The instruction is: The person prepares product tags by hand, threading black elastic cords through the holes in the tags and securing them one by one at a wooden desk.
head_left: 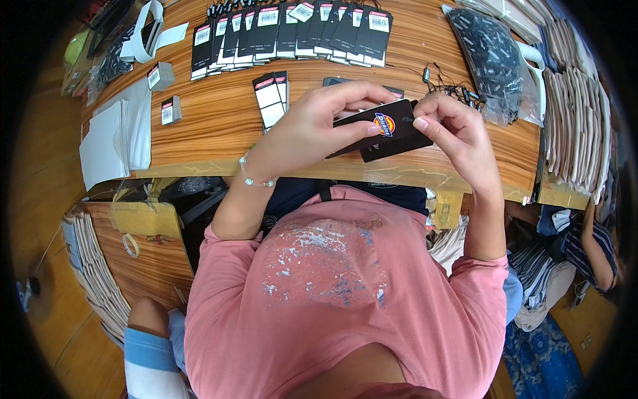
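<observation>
Two black hang tags with a small coloured logo are held just above the table's near edge. My left hand grips them from the left, thumb on top and fingers underneath. At their right end my right hand pinches thumb and forefinger together by the tag corner; whatever is between those fingertips is too small to make out. Behind my left hand, partly hidden, more dark tags lie on the table. Left of them are white tags with a red band.
A fanned row of black tags with white stickers lies along the back. Black strings with small fasteners and a clear bag of black pieces are at right. Sticker stacks and white paper sit left; folded garments stand far right.
</observation>
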`<state>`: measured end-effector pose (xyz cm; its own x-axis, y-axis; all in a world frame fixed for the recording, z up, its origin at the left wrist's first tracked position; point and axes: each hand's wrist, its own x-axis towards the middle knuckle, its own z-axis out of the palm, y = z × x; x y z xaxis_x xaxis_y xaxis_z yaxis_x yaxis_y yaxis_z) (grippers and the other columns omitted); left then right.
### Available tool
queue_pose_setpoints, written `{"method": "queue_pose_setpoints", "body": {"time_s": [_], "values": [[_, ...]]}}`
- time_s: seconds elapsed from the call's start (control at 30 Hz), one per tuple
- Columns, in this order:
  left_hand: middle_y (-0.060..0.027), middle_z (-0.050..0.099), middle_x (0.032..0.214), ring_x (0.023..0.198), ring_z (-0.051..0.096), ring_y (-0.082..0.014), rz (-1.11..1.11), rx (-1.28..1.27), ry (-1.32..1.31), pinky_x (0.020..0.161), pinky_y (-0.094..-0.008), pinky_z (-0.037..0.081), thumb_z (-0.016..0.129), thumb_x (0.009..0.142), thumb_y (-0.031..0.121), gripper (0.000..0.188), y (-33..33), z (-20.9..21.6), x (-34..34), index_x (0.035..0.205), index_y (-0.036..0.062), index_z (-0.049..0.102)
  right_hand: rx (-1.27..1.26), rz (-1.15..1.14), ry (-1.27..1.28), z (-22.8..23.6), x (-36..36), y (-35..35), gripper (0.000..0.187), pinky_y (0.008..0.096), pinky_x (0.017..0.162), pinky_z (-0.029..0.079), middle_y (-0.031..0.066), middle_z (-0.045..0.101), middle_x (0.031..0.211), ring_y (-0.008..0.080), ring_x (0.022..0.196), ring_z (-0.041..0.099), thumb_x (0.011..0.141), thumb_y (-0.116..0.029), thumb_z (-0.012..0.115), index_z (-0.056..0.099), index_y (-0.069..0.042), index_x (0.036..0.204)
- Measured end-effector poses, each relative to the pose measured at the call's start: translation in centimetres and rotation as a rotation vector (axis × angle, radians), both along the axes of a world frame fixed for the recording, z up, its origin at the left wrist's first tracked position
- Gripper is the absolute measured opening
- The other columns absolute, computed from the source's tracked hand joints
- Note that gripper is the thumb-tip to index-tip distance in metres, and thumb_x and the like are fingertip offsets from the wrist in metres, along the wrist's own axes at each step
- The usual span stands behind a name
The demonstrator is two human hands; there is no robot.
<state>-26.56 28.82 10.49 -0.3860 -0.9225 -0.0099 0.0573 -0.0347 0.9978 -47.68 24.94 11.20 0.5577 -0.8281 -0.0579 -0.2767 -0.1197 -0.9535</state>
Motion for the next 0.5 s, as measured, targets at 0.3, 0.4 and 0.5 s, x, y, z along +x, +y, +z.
{"method": "queue_pose_setpoints", "body": {"time_s": [0.3, 0.4, 0.5], "values": [[-0.0074, 0.060, 0.102, 0.091, 0.056, -0.0115, 0.105, -0.217, -0.303, 0.080, -0.0250, 0.047, 0.059, 0.078, -0.001, 0.030, 1.0, 0.3, -0.5, 0.107, -0.0019, 0.057, -0.300, -0.028, 0.199, 0.8, 0.2, 0.2, 0.011, 0.0225, 0.045, 0.029, 0.0013, 0.045, 0.057, 0.0065, 0.050, 0.037, 0.077, -0.007, 0.063, 0.056, 0.000, 0.076], [-0.0077, 0.062, 0.099, 0.089, 0.058, -0.0129, 0.144, -0.295, -0.312, 0.078, -0.0254, 0.046, 0.059, 0.077, -0.001, 0.029, 1.5, 0.7, -0.7, 0.106, -0.0001, 0.058, -0.429, -0.066, 0.148, 1.4, 0.4, 0.5, 0.011, 0.0242, 0.045, 0.030, 0.0040, 0.046, 0.059, 0.0096, 0.049, 0.038, 0.076, -0.006, 0.064, 0.056, 0.001, 0.077], [-0.0093, 0.062, 0.099, 0.088, 0.059, -0.0165, 0.154, -0.427, -0.330, 0.078, -0.0263, 0.046, 0.059, 0.076, -0.001, 0.028, 1.6, 1.4, -0.8, 0.104, 0.0009, 0.060, -0.338, -0.089, 0.165, 2.3, 0.2, 0.8, 0.010, 0.0242, 0.046, 0.033, 0.0041, 0.049, 0.062, 0.0109, 0.051, 0.041, 0.075, -0.005, 0.064, 0.056, 0.000, 0.077]]}}
